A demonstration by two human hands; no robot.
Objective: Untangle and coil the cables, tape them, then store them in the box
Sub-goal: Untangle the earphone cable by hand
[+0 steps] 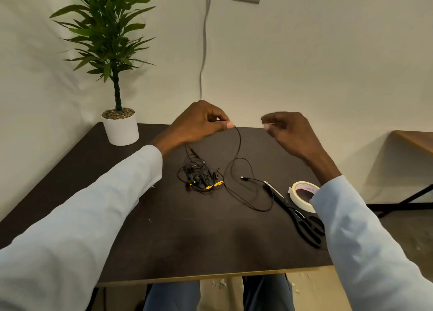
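Observation:
A thin black cable point(239, 144) hangs from my left hand point(199, 123), which pinches its upper end above the far side of the dark table point(187, 235). The cable loops down onto the table and ends in a small plug point(243, 178). A tangled heap of black earphone cables with yellow parts point(201, 177) lies under my left hand. My right hand point(288, 132) is raised to the right, blurred, fingers curled with thumb and forefinger close together; whether it holds anything is unclear. A roll of white tape point(302, 197) lies at the right, partly behind my right sleeve.
Black scissors point(295, 212) lie beside the tape near the table's right edge. A potted plant in a white pot point(120, 128) stands at the far left corner. Another table point(414, 142) is off to the right. No box is in view.

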